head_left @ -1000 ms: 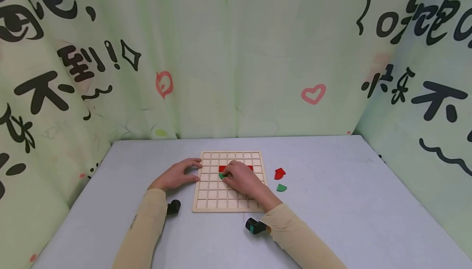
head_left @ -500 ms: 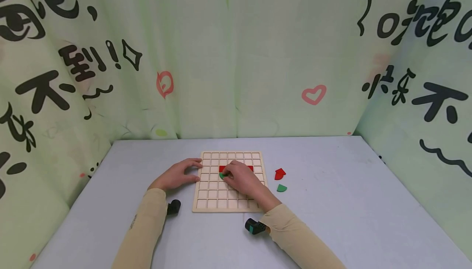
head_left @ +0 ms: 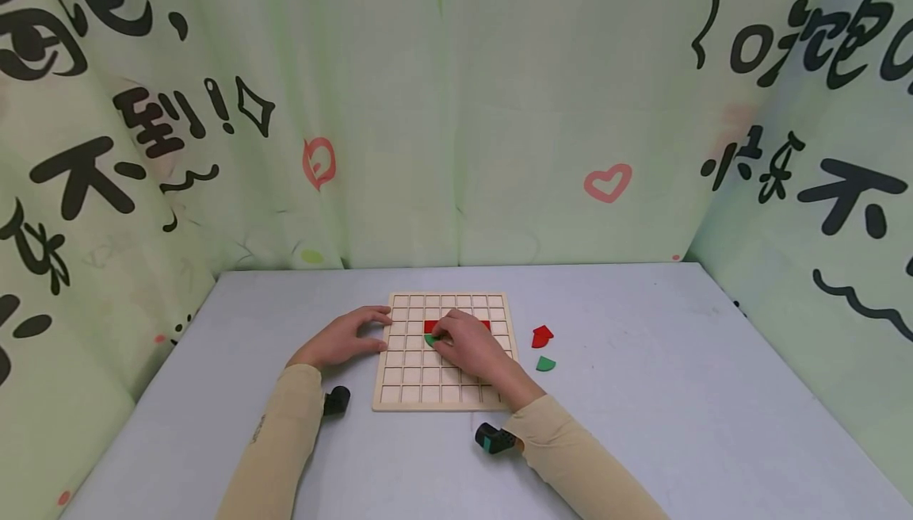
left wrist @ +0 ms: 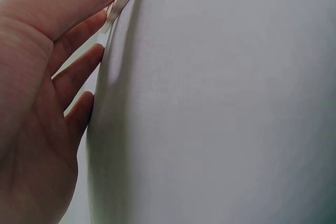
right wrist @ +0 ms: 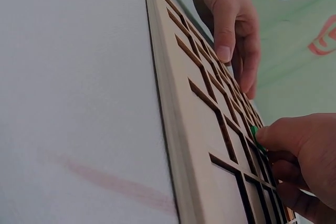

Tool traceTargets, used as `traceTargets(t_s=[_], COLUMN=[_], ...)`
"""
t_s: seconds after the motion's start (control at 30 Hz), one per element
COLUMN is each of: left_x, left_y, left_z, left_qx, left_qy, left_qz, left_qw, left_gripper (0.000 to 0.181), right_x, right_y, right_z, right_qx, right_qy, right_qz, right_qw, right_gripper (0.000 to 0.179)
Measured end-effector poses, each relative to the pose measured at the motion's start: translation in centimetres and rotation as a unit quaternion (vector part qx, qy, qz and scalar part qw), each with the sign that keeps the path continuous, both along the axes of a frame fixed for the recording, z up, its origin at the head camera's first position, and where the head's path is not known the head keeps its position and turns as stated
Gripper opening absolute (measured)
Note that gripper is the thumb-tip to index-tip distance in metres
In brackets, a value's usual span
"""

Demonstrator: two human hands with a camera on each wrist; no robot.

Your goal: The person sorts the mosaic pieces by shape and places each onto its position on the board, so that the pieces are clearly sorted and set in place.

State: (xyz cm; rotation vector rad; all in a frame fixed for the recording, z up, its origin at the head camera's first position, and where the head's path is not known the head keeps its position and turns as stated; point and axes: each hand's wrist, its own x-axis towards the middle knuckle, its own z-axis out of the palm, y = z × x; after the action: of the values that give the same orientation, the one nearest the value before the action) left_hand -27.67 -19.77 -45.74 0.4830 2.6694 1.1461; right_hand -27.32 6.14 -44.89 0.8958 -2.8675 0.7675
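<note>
Centrally, the green piece (head_left: 429, 340) lies on the gridded board (head_left: 445, 407), just on the near side of a partly hidden red strip (head_left: 430, 326). The right hand (head_left: 467, 346) pinches it, thumb tip against the piece and fingers curled behind. The left hand (head_left: 349, 338), thumb and fingers apart, touches the board's left edge. The piece is presumably light, stiff and smooth, not readily broken; its thinness favours a fingertip hold at opposite edges. Raised bars between the cells could catch a tilted edge, and the red strip limits room on the far side. Bare cells offer freer room toward the near rim. Right of the board, the table (head_left: 642, 385) bears red pieces (head_left: 542, 334) and a loose green piece (head_left: 545, 364), with open surface beyond.
</note>
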Motion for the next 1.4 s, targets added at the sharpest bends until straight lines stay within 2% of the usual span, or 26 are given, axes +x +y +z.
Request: traceTargets(t_s=[0.43, 0.7, 0.87, 1.13, 1.4], left_x=[0.0, -0.1, -0.1, -0.1, -0.1], left_y=[0.1, 0.0, 0.0, 0.1, 0.1], left_z=[0.0, -0.3, -0.3, -0.4, -0.3], left_qx=[0.005, 0.003, 0.003, 0.0, -0.001], left_qy=[-0.001, 0.002, 0.002, -0.002, -0.004], left_qz=[0.001, 0.002, 0.003, 0.006, 0.008], left_qw=[1.0, 1.0, 1.0, 1.0, 1.0], left_gripper=[0.04, 0.041, 0.041, 0.041, 0.04], right_x=[0.0, 0.2, 0.5, 1.0, 1.7], right_y=[0.2, 1.0, 2.2, 4.7, 7.7], right_z=[-0.1, -0.1, 0.3, 0.8, 1.0], right_qx=[-0.012, -0.018, -0.033, -0.06, -0.059], right_qy=[0.0, 0.007, 0.008, -0.027, -0.048], right_qz=[0.001, -0.014, -0.032, -0.054, -0.085], right_qw=[0.9999, 0.9997, 0.9989, 0.9964, 0.9935], right_gripper=[0.011, 0.015, 0.014, 0.016, 0.015])
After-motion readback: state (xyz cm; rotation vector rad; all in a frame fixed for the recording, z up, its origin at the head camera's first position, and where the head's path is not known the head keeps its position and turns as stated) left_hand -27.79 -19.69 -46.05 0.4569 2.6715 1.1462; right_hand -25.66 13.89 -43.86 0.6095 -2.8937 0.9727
